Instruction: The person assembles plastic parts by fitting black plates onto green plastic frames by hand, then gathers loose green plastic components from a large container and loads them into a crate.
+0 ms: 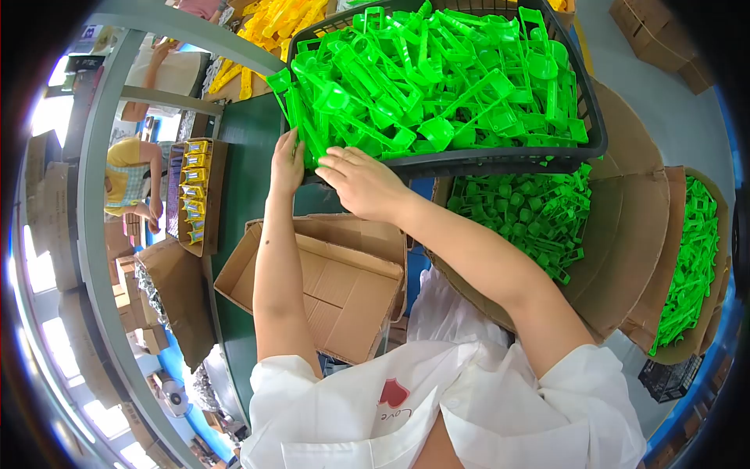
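A black plastic basket [469, 162] is heaped with bright green plastic pieces [422, 78] that have long handles and small cupped ends, like scoops. At its near left corner, a bundle of green scoops [303, 129] stands roughly upright, partly outside the rim. My left hand [287, 162] is closed against the bundle's left side, its thumb and part of its fingers hidden. From the right, my right hand [361, 184] presses its fingers together against the lower end of the same bundle. Both hands grip the bundle between them.
An open cardboard tray [336, 273] rests on the green bench [238, 184] below my arms. Large cartons of green scoops [516, 215] stand right. Yellow pieces [273, 31] lie beyond a metal frame [98, 195]. A box of yellow packets [195, 187] and a co-worker [129, 172] are left.
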The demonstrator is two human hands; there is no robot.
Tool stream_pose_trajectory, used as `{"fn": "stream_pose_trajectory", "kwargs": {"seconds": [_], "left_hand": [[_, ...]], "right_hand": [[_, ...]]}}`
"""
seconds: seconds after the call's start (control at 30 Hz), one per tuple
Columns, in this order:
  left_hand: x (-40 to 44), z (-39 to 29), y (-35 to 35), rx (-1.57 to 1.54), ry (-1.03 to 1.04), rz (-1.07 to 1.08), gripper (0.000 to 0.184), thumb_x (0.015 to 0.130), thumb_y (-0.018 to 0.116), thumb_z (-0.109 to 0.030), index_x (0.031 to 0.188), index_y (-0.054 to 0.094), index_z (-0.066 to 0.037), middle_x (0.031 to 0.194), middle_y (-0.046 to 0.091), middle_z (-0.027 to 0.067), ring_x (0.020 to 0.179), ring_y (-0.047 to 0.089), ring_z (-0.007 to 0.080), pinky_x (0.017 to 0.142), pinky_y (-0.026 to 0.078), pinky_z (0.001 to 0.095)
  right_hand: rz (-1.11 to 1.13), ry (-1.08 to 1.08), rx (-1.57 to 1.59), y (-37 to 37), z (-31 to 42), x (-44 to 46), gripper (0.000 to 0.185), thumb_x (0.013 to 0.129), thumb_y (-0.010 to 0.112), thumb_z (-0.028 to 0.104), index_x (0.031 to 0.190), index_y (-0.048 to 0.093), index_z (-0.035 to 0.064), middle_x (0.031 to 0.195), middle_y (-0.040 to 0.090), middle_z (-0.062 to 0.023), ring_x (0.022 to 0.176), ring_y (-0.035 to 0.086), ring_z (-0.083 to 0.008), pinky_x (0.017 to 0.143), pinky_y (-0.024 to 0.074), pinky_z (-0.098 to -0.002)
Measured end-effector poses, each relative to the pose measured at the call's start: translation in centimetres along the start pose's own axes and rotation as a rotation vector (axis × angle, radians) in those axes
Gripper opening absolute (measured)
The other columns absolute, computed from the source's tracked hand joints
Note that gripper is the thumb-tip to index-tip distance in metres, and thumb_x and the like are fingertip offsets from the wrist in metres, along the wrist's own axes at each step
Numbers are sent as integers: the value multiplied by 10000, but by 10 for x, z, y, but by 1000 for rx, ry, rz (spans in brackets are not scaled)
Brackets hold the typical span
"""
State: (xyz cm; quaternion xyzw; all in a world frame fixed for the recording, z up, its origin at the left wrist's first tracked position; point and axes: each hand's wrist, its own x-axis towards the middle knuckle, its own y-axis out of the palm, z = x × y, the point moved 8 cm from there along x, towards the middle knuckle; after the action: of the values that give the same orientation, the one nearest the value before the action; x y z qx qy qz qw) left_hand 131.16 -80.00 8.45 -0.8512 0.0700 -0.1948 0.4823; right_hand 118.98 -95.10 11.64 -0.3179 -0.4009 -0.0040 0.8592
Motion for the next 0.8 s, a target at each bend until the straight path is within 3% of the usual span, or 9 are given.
{"fn": "stream_pose_trajectory", "kwargs": {"seconds": [0.1,0.17,0.3,0.4,0.43,0.5,0.6,0.7,0.8], "left_hand": [[9,11,-4,0,-72,25,314,907,488,-182,1143,558,14,1134,562,173,1055,547,288,903,420,334],[13,-5,-33,116,-51,-219,242,888,496,-167,1035,625,-25,995,620,163,968,582,289,863,439,348],[4,-115,-63,-185,-3,-484,174,889,507,-75,1001,618,-1,901,628,78,814,585,169,752,462,278],[-31,-273,13,-240,241,-76,165,894,477,-56,982,604,0,890,621,72,802,578,145,732,460,267],[-53,-289,76,-665,178,268,159,862,515,-70,979,613,-24,890,620,105,799,596,210,721,474,307],[-95,-352,171,-445,393,759,271,819,603,-141,1034,595,22,943,624,143,863,607,249,768,477,334],[-165,-321,345,-90,173,1353,513,831,575,-307,1185,501,56,1104,582,225,1020,571,324,866,452,390],[-167,-276,457,75,174,1192,669,801,610,-316,1274,376,96,1244,466,274,1138,481,370,941,405,411],[-140,-239,511,92,51,1029,721,788,628,-308,1299,335,108,1294,425,272,1188,436,378,974,378,405]], "right_hand": [[-131,-20,245,-65,0,-39,292,633,589,-40,913,561,38,889,572,-113,870,566,-294,777,470,-381],[-88,107,227,-99,-14,-100,247,603,580,-55,822,583,58,841,594,-90,796,574,-283,723,484,-364],[225,673,-77,-162,-86,-289,152,694,563,33,832,607,81,873,614,-98,847,572,-300,719,479,-395],[475,1101,-319,-213,-141,-460,208,765,538,67,964,589,28,979,588,-168,951,547,-350,796,469,-434],[529,1219,-378,-228,-158,-506,224,761,552,81,977,583,30,1000,581,-179,964,544,-355,806,464,-431],[638,1443,-476,-247,-187,-579,262,753,579,108,1003,572,32,1044,566,-201,989,537,-364,824,456,-425],[556,1703,-494,-266,-228,-631,378,748,621,167,1081,534,12,1112,535,-221,1024,530,-365,853,451,-430],[371,1769,-503,-264,-279,-653,463,757,635,209,1141,497,-10,1156,509,-224,1062,508,-368,888,436,-426],[276,1406,-626,-271,-330,-586,526,710,694,213,1138,485,-8,1198,476,-217,1147,444,-345,955,381,-420]]}}
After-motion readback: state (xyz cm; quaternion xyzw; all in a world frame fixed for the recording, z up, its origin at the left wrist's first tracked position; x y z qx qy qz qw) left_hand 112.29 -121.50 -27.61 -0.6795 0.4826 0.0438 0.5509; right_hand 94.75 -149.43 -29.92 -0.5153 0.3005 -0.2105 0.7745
